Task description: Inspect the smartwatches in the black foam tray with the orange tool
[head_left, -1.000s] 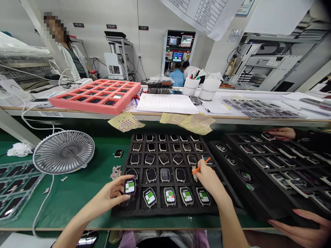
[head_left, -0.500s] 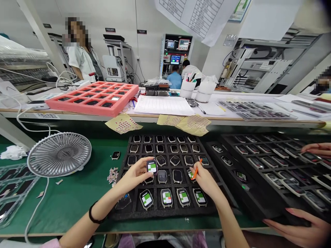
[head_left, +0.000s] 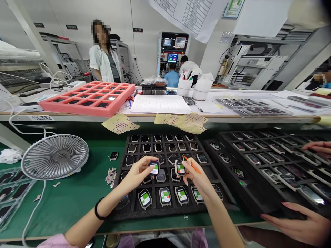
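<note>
My left hand (head_left: pixel 137 174) is closed on a smartwatch body (head_left: pixel 154 168) with a lit green and white screen, held above the black foam tray (head_left: pixel 124 210). My right hand (head_left: pixel 198 177) pinches a second lit watch body (head_left: pixel 180 168) and also grips an orange stick (head_left: pixel 192 165). The two watches are side by side, a little apart, over the tray's middle rows. Several more lit watches lie in the tray's front row (head_left: pixel 164 196); dark-screened ones fill the back rows.
A grey fan (head_left: pixel 54 156) lies on the green mat at left. One loose watch (head_left: pixel 113 155) sits beside the tray. More black trays (head_left: pixel 271 162) stand at right, where another person's hands (head_left: pixel 297 224) rest. A pink tray (head_left: pixel 90 98) is on the shelf behind.
My right hand has lifted a lit watch out of the tray and brought it up beside the one in my left hand. The view has shifted slightly left.
</note>
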A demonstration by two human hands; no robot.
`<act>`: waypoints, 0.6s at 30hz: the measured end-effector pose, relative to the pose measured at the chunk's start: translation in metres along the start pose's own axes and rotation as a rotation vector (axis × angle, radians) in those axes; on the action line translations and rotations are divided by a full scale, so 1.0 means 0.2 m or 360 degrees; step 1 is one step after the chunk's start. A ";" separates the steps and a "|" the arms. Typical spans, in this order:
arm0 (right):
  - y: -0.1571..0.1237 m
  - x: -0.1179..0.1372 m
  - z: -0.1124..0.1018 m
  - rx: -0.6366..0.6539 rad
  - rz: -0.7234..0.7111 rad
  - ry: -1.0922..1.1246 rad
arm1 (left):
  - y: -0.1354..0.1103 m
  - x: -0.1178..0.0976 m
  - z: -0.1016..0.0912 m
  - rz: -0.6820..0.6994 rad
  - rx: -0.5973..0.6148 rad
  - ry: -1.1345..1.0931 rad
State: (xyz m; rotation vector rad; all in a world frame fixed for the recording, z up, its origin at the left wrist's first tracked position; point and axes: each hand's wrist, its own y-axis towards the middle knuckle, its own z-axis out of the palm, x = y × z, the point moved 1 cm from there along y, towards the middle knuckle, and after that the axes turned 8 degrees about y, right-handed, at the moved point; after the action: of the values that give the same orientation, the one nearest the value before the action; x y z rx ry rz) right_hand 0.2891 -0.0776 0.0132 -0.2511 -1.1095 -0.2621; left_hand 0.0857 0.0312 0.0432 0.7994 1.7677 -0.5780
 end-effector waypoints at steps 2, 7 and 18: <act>0.00 0.00 0.03 0.0117 0.0041 0.0021 | 0.00 -0.02 0.00 -0.0063 -0.0025 0.0019; -0.01 -0.01 0.07 0.0237 0.0025 -0.0032 | -0.01 -0.03 0.00 -0.0063 -0.0036 0.0004; 0.02 -0.07 0.14 0.0171 -0.0024 -0.0064 | -0.01 0.02 0.02 0.0039 -0.0022 -0.0057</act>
State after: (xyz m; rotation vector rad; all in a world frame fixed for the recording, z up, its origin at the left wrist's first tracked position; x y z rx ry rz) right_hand 0.2606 -0.0625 0.0129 -0.1529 -1.1616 -0.2106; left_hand 0.0871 0.0279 0.0383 0.7954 1.7249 -0.5599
